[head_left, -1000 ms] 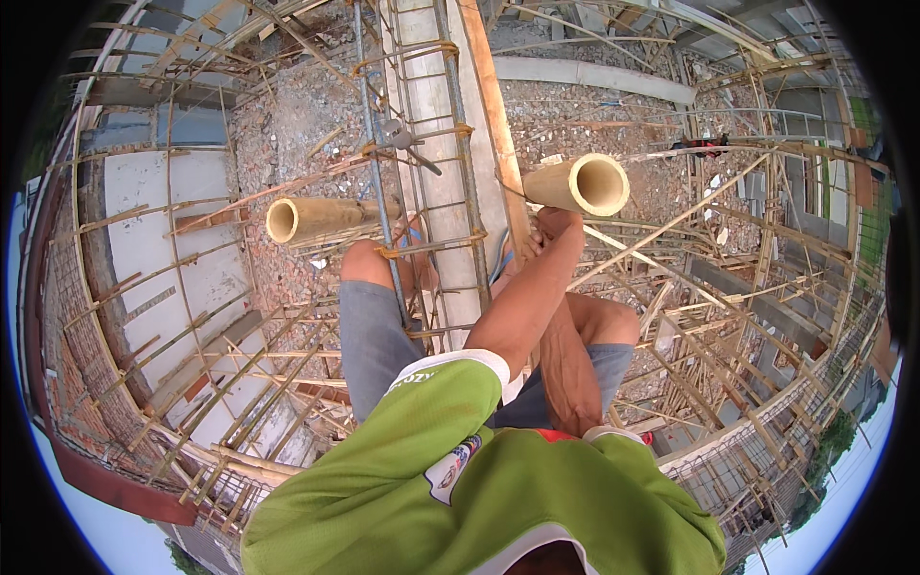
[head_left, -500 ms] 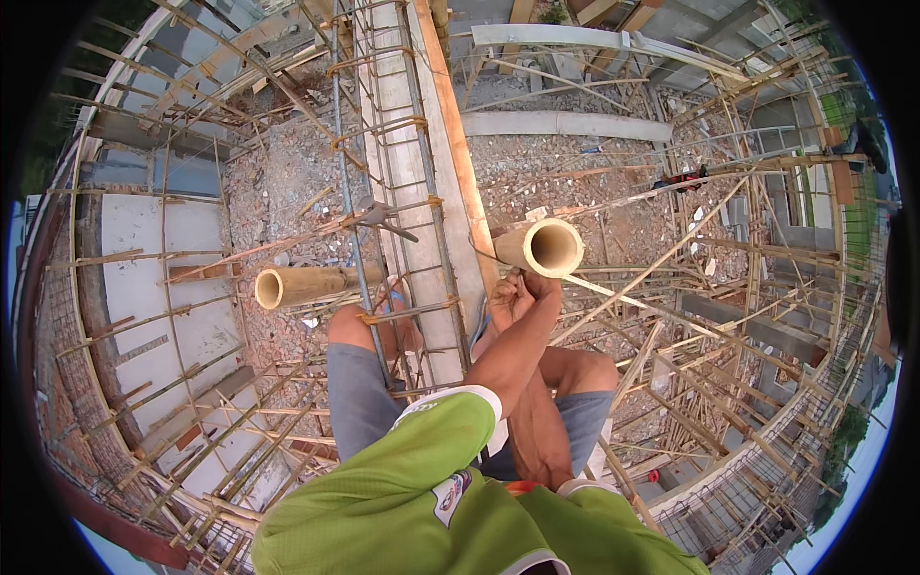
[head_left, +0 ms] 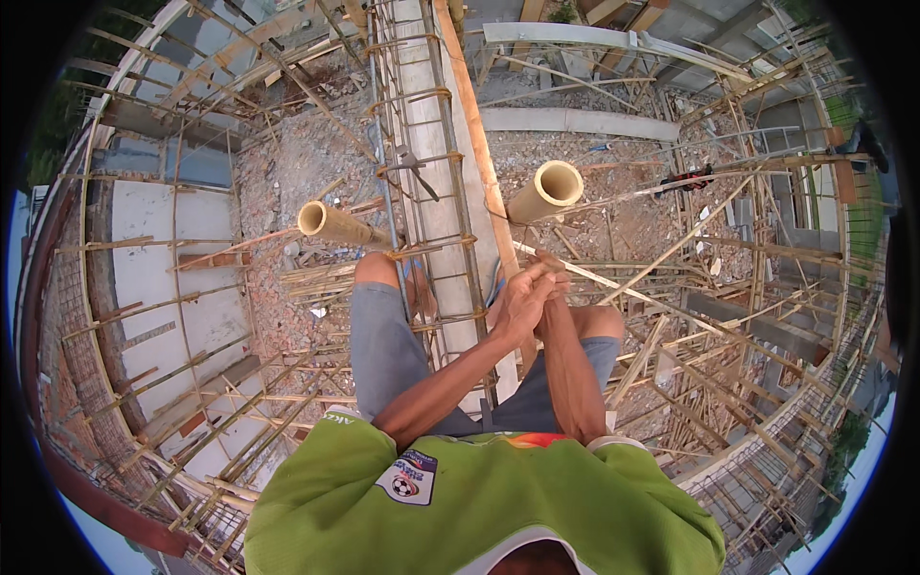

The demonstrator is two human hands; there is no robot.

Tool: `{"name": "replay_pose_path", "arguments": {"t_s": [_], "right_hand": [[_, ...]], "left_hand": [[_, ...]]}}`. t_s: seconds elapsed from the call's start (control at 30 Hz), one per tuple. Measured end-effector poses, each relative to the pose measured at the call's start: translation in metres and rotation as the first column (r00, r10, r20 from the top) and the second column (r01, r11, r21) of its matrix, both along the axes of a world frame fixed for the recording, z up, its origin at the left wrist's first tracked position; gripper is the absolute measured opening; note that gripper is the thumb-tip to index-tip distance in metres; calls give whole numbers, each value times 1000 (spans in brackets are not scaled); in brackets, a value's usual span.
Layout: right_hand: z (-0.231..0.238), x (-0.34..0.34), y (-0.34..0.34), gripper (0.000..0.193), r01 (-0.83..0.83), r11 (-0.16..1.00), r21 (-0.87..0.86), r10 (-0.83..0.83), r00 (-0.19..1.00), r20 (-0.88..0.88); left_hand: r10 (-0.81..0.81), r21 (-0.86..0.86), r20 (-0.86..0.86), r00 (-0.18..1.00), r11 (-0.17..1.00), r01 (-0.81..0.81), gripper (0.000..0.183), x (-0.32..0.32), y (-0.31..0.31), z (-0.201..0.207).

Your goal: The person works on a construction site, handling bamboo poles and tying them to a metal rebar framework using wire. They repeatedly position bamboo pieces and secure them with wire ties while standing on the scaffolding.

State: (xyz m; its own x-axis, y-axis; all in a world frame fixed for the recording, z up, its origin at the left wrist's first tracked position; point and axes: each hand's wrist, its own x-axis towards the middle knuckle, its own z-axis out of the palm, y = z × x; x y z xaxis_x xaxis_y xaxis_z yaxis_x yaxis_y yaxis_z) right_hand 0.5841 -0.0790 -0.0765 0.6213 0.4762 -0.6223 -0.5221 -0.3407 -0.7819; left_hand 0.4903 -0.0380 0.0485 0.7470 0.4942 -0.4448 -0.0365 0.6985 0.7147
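Observation:
My left hand (head_left: 523,299) and my right hand (head_left: 551,278) are together just right of the plank-edged beam form, fingers curled in against each other. Whatever they hold, if anything, is too small or hidden to name. Just beyond them a thick bamboo pole (head_left: 544,195) rises with its hollow cut end up. A second bamboo pole (head_left: 340,228) leans out on the left side of the beam. Between my knees runs a rebar cage (head_left: 458,196) with tied stirrups, set along the pale beam form (head_left: 419,120). A hammer-like tool (head_left: 412,163) rests on the cage.
Far below lies rubble-covered ground (head_left: 297,163). Bamboo scaffolding (head_left: 690,383) crosses on the right, with more poles (head_left: 182,316) at the left before a white wall panel (head_left: 149,259). A concrete beam (head_left: 585,125) spans beyond. An orange plank edge (head_left: 474,125) borders the form.
My forearms were crossed close by the right bamboo pole; now they are uncrossed and the hands sit nearer me, apart from its top. The view has shifted and my torso has straightened.

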Motion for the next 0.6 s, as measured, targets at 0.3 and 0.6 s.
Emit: {"name": "replay_pose_path", "arguments": {"t_s": [0.3,0.6], "right_hand": [[162,-54,116,27,-345,912,220,151,784,602],[105,-63,232,25,-406,839,-361,544,643,540]], "left_hand": [[289,452,-165,943,872,-188,23,-139,-11,21],[147,574,-300,943,817,55,22,-175,-42,15]]}}
